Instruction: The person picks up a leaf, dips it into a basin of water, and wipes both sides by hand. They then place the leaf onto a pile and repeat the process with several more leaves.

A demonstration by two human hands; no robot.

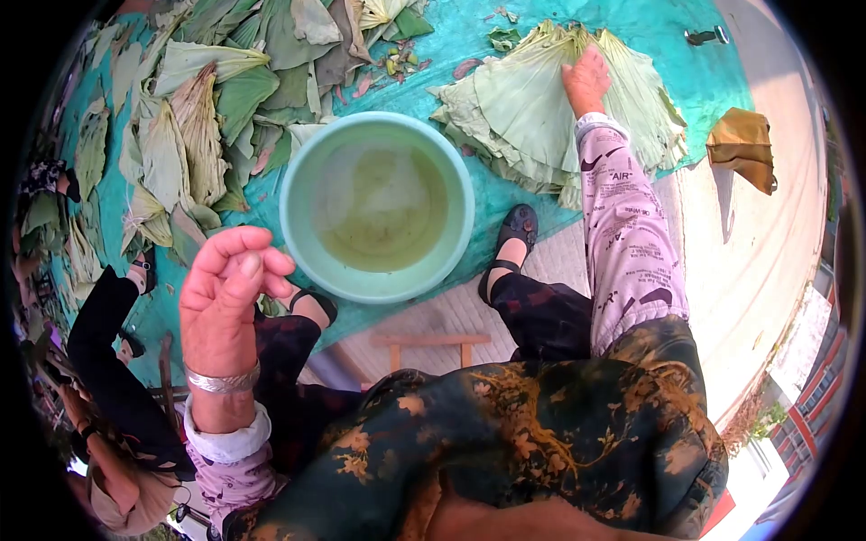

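My left hand (227,302) is raised to the left of the basin, its fingers curled in and the thumb near them, with nothing seen in the grip. A silver bracelet circles that wrist. On the right, my right hand (588,79) lies on a fanned stack of large dried green leaves (532,99), close to their gathered stem end, fingers stretched out. Between my hands stands a pale green plastic basin (290,225) holding murky, yellowish water (388,207).
Loose wilted leaves (189,135) cover the left of the turquoise sheet (713,54). A brown folded object (741,149) lies on the pavement at right. Below the basin is a wooden stool (431,340). Another person (108,361) sits at far left.
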